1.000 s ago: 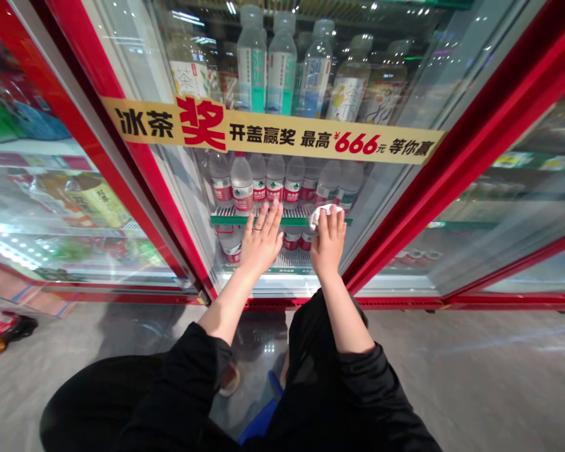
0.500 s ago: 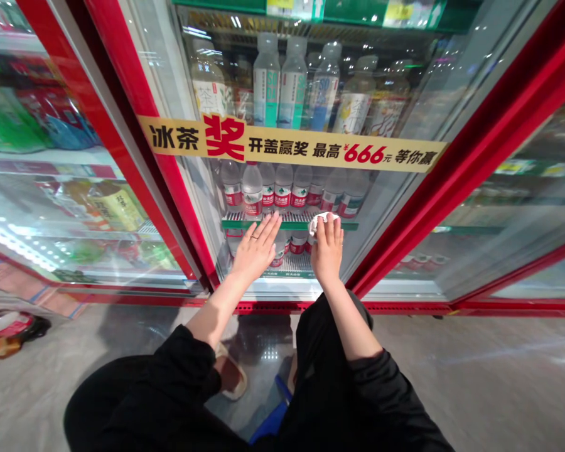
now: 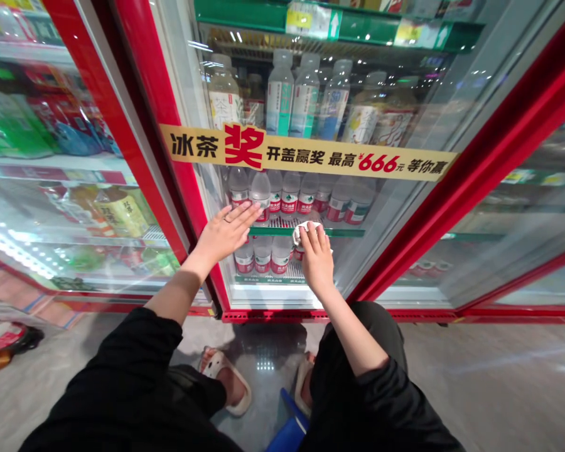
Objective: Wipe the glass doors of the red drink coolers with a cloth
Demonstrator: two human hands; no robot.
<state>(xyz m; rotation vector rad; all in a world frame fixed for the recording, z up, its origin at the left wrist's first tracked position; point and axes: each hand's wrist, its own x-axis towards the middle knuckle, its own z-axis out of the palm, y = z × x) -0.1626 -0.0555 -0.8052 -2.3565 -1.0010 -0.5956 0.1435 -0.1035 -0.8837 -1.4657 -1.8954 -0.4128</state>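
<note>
My right hand (image 3: pixel 318 258) presses a crumpled white cloth (image 3: pixel 306 230) against the glass door (image 3: pixel 386 232) of a drinks fridge, its fingers lying over the cloth. To the left, my left hand (image 3: pixel 230 231) rests flat on or close to the same glass with fingers stretched out and a ring on one of them; nothing is in it. Behind the glass, several red-labelled water bottles (image 3: pixel 289 196) stand on two shelves. A yellow banner with printed characters (image 3: pixel 311 154) crosses the door above both hands.
Red frames (image 3: pixel 405 232) edge the door on both sides. Another fridge with drinks (image 3: pixel 75 207) stands at left. On the floor lie dark bottles (image 3: pixel 7 336) at far left. Below me, a blue object (image 3: pixel 287 433) sits between my sandalled feet (image 3: pixel 228 383).
My left hand has moved left across the glass. My right hand with the cloth has shifted slightly left and down. The camera view has shifted, so the fridge sits further right.
</note>
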